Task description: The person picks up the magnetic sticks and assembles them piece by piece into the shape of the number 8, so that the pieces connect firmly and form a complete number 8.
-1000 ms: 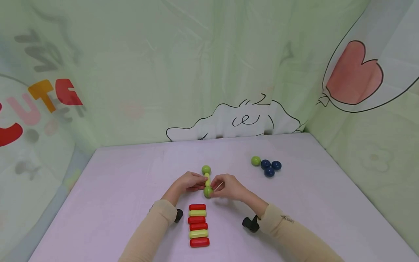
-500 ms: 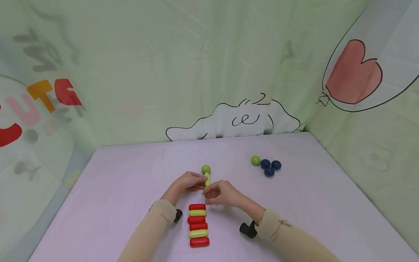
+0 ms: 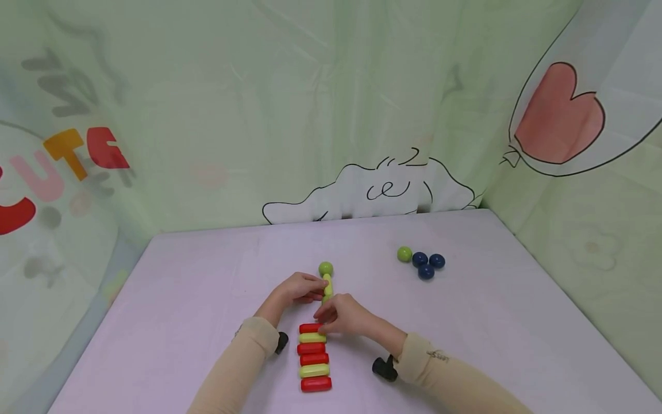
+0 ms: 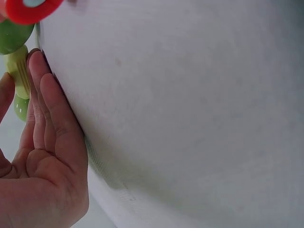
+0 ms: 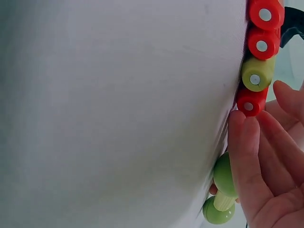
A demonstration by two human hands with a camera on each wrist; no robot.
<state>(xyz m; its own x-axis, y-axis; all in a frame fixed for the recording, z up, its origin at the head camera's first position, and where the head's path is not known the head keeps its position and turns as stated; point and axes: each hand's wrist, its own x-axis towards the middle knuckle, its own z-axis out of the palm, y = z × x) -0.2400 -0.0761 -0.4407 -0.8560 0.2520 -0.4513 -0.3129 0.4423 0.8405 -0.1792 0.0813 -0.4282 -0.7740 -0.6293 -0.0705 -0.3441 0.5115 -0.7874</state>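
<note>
My left hand pinches a ridged yellow-green rod between thumb and fingers. A green ball sits at the rod's far end. At its near end is another green ball, mostly behind my right hand in the head view. My right hand reaches over the far end of a row of short rods, fingertips right at the farthest red rod. Its thumb and fingers are spread on either side of that rod. Pale metallic discs show on the rod ends in the right wrist view.
The row on the white-covered table runs toward me, with a yellow rod and a red rod nearest. At the back right lie a loose green ball and several dark blue balls. Printed curtains hang behind.
My right hand has left the near green ball and come toward me and left, to the farthest red rod. My left hand stays on the yellow-green rod.
</note>
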